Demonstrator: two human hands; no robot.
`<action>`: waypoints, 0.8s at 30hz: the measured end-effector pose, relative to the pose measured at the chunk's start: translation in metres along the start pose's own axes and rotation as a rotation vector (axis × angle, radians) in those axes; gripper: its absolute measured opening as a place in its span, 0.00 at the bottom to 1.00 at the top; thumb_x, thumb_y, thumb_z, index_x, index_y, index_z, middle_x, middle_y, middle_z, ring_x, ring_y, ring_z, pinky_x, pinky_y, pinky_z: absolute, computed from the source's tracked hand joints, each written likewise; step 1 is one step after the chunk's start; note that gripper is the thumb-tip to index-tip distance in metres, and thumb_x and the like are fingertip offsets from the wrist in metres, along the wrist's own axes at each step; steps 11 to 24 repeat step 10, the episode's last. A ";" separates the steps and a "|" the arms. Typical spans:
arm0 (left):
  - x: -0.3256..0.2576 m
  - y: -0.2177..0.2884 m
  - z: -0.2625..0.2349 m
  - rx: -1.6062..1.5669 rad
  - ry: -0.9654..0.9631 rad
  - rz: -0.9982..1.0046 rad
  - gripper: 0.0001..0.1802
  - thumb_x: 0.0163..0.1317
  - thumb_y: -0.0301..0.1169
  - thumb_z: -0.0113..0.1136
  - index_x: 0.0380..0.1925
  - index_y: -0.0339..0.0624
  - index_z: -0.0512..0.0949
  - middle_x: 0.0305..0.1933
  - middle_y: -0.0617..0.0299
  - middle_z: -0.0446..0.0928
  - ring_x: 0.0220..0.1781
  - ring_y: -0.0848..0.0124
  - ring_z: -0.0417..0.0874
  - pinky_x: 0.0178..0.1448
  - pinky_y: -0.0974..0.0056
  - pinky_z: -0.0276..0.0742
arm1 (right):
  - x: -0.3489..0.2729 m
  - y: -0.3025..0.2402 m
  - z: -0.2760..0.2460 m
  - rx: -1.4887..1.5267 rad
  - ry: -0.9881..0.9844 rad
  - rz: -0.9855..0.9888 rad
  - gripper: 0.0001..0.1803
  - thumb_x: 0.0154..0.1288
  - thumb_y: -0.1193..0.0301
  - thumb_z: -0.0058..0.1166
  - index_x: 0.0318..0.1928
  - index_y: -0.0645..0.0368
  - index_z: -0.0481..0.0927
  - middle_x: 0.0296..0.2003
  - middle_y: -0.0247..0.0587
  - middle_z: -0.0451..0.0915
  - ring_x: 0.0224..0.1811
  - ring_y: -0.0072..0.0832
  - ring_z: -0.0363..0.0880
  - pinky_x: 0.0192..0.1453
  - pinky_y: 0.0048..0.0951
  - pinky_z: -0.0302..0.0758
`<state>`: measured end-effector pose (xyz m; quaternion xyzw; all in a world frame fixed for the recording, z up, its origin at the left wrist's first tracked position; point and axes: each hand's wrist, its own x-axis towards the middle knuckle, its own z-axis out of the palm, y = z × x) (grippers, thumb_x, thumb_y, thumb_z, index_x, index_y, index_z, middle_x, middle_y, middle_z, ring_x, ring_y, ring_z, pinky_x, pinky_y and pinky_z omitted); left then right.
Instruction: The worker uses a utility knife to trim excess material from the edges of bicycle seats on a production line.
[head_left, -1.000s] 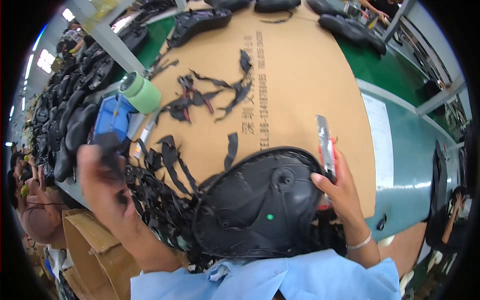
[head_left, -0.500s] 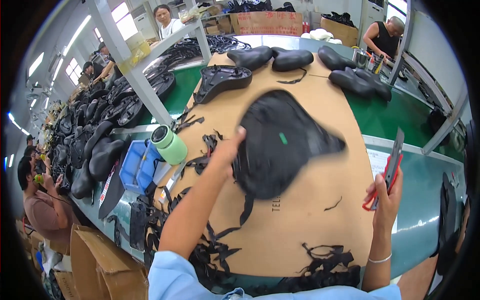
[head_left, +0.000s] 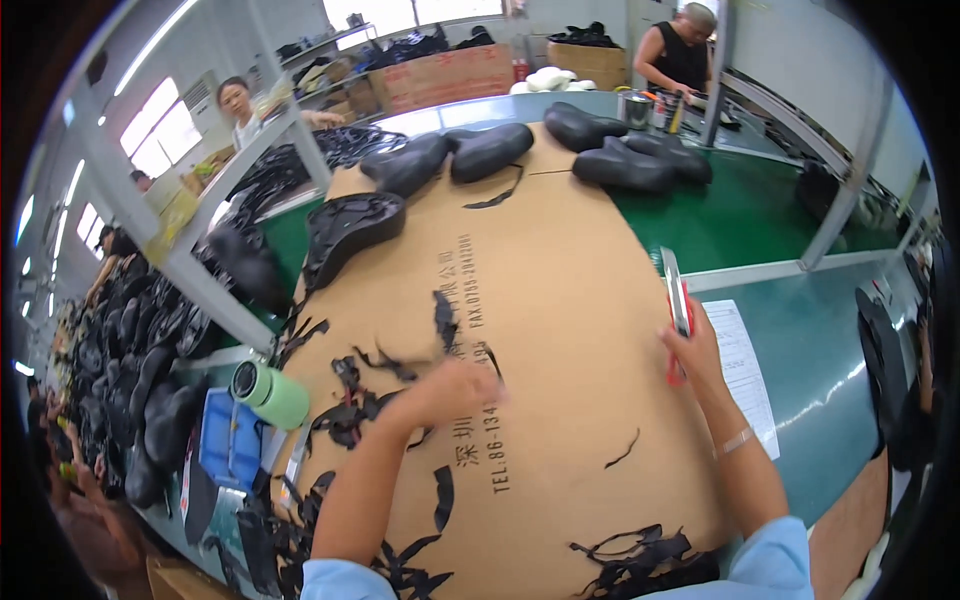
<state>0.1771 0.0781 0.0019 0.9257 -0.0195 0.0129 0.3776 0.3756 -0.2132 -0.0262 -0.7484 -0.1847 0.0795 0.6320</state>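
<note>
My right hand (head_left: 697, 345) is closed around a red-handled utility knife (head_left: 678, 305) at the board's right edge, its blade pointing up and away. My left hand (head_left: 455, 392) is over the middle of the cardboard sheet (head_left: 570, 330), smeared by motion. Whether its fingers hold anything does not show. Thin black scraps (head_left: 445, 318) lie close to it, one strip right by the fingers. Several black bicycle saddles (head_left: 490, 152) rest at the sheet's far end, and one saddle (head_left: 350, 228) lies underside up at the far left.
A green bottle (head_left: 275, 398) and a blue bin (head_left: 225, 445) stand left of the sheet. Black trimmings (head_left: 640, 560) are heaped at the near edge. White metal posts (head_left: 190, 270) rise at the left. A printed paper (head_left: 742, 370) lies right. A co-worker (head_left: 680, 60) works across the table.
The black saddle is out of my left hand, which has come back over the sheet. My right hand keeps the knife. The view has turned rightward.
</note>
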 end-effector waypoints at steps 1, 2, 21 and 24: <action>0.001 0.028 0.005 0.160 -0.204 0.091 0.14 0.61 0.39 0.58 0.26 0.38 0.79 0.23 0.58 0.76 0.28 0.65 0.77 0.34 0.62 0.71 | 0.025 0.006 -0.007 0.046 0.036 0.043 0.26 0.55 0.75 0.56 0.56 0.61 0.68 0.27 0.29 0.68 0.17 0.16 0.66 0.18 0.22 0.66; 0.004 0.040 0.014 0.158 -0.218 0.119 0.14 0.61 0.39 0.58 0.26 0.38 0.79 0.23 0.58 0.76 0.28 0.65 0.77 0.34 0.62 0.71 | 0.061 0.026 -0.015 0.052 0.063 -0.014 0.26 0.55 0.76 0.55 0.56 0.60 0.69 0.27 0.29 0.69 0.20 0.16 0.69 0.20 0.22 0.68; -0.013 0.019 0.084 -0.114 0.460 -0.245 0.18 0.60 0.45 0.60 0.28 0.38 0.81 0.30 0.52 0.79 0.35 0.60 0.80 0.44 0.60 0.72 | 0.235 0.045 0.026 0.542 0.030 0.165 0.40 0.56 0.68 0.60 0.67 0.47 0.56 0.43 0.38 0.75 0.48 0.34 0.74 0.32 0.38 0.79; -0.013 0.019 0.084 -0.114 0.460 -0.245 0.18 0.60 0.45 0.60 0.28 0.38 0.81 0.30 0.52 0.79 0.35 0.60 0.80 0.44 0.60 0.72 | 0.235 0.045 0.026 0.542 0.030 0.165 0.40 0.56 0.68 0.60 0.67 0.47 0.56 0.43 0.38 0.75 0.48 0.34 0.74 0.32 0.38 0.79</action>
